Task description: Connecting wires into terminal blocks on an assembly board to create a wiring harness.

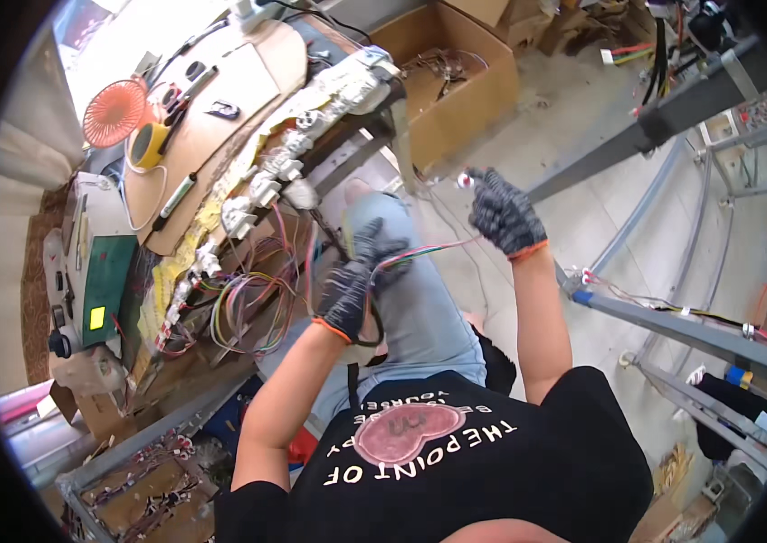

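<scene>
A thin bundle of coloured wires (433, 249) runs across my lap between both hands. My left hand (353, 285), in a dark grey knit glove with an orange cuff, is closed round the bundle. Gloved the same way, my right hand (507, 215) is raised to the right, its fingers curled round the bundle's other end. A small white and red connector (466, 180) shows at its fingertips. Left of my left hand, loops of multicoloured wire (243, 312) hang below the bench edge, where a row of white connector holders (266, 188) is fixed.
On the wooden bench (220, 154) stand an orange fan (114, 113), a marker (175, 201) and a green-fronted box with a lit display (110, 290). A cardboard box (469, 104) sits beyond it. Metal rails (691, 339) cross the right side; another person's dark-clothed leg (732, 407) shows there.
</scene>
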The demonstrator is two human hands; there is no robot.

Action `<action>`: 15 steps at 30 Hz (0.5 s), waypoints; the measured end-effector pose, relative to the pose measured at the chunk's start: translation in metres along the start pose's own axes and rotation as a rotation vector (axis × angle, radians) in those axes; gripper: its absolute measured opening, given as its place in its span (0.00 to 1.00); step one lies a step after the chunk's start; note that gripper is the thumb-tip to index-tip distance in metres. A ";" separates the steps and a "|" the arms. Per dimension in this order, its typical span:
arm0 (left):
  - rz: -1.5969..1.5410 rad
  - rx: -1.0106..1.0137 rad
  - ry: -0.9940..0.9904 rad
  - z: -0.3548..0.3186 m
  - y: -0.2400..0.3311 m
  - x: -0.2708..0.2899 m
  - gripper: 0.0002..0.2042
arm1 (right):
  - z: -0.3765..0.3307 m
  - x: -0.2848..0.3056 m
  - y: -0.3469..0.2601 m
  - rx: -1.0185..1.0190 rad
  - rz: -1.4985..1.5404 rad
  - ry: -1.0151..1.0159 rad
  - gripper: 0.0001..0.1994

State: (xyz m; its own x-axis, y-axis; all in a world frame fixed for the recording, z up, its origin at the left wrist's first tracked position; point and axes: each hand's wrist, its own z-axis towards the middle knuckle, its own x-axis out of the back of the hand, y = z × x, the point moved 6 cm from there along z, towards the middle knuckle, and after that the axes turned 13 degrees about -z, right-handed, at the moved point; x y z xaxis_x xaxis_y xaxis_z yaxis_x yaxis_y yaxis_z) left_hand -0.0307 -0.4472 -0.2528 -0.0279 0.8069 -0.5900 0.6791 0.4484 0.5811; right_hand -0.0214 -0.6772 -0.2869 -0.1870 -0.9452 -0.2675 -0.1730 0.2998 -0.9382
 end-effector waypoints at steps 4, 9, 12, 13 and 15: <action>0.435 -0.170 0.097 -0.003 0.023 0.028 0.19 | -0.046 0.036 -0.002 -0.268 0.103 0.260 0.16; 0.438 0.449 -0.115 -0.007 -0.007 0.001 0.18 | -0.056 0.059 0.038 -0.319 -0.261 0.233 0.16; 0.363 0.425 -0.185 -0.005 -0.025 -0.042 0.19 | -0.060 0.049 0.035 0.186 -0.754 0.230 0.10; 0.319 0.352 -0.122 -0.004 -0.028 -0.046 0.20 | -0.077 0.023 0.018 0.436 -0.928 0.250 0.08; 0.148 0.502 -0.188 0.024 -0.043 -0.044 0.25 | -0.107 -0.024 0.005 0.538 -1.083 0.211 0.08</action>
State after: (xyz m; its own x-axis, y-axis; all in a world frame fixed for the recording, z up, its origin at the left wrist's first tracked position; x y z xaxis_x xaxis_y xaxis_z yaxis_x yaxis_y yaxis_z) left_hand -0.0410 -0.5111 -0.2657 0.1948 0.7445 -0.6386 0.9331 0.0601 0.3547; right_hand -0.1213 -0.6390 -0.2613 -0.3563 -0.6183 0.7006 0.0751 -0.7663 -0.6381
